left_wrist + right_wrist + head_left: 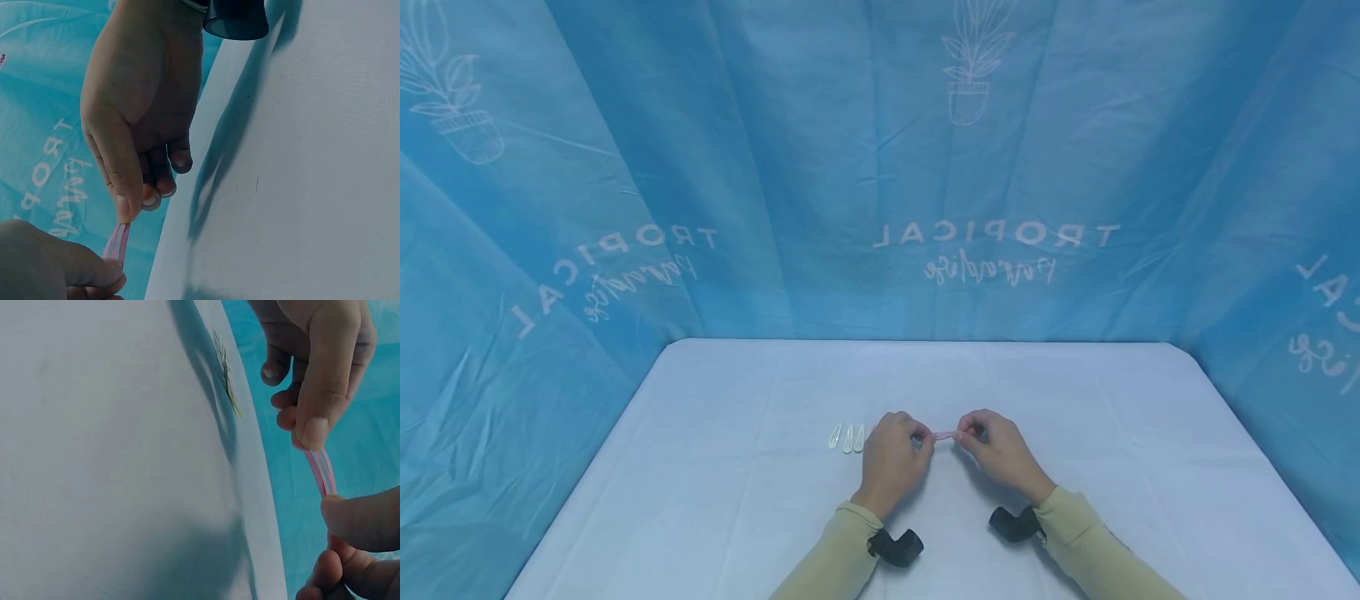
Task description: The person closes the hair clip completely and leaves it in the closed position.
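A pink snap hair clip (944,436) is stretched between the two hands above the white table. My left hand (893,457) pinches one end of it between thumb and forefinger. The other end is pinched by my right hand (1002,451), likewise by thumb and forefinger. Seen from the left wrist, the slim clip (117,242) bridges both sets of fingertips. In the right wrist view, the middle of the clip (321,472) shows, while its ends are covered by the fingers. Just left of my left hand lie several pale green hair clips (847,439).
The white tablecloth (760,517) covers the table under both hands. Blue printed curtains (820,167) hang behind and on both sides. A black curved device (897,548) is worn on the left wrist, and another black device (1013,525) on the right wrist.
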### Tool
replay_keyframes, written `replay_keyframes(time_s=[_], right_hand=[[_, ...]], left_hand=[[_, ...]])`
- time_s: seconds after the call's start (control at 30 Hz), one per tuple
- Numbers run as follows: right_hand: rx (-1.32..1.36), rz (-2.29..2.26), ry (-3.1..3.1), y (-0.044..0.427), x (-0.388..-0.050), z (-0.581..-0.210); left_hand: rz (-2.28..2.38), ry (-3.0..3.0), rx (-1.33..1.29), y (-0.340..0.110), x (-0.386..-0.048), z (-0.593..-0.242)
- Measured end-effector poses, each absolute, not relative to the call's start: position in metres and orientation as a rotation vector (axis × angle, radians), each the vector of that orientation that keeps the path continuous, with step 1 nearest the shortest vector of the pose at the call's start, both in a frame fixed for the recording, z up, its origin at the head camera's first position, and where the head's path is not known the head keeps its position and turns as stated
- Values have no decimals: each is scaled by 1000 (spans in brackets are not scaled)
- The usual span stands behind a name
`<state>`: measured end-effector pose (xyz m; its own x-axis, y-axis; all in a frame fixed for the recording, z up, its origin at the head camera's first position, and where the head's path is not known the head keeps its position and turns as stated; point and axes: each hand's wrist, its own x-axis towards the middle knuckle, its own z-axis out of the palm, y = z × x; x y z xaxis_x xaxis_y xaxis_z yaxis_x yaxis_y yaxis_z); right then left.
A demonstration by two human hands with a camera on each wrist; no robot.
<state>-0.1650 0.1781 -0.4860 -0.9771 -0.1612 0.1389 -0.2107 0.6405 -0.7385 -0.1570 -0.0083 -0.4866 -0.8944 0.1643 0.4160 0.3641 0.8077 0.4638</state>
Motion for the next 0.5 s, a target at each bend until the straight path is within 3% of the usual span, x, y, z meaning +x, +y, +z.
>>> replay_keyframes(time_s=[0.5], right_hand=[[270,1273,-2762,172,-160,-486]], left_hand=[[-788,-2602,-362,-7,-156,-487]])
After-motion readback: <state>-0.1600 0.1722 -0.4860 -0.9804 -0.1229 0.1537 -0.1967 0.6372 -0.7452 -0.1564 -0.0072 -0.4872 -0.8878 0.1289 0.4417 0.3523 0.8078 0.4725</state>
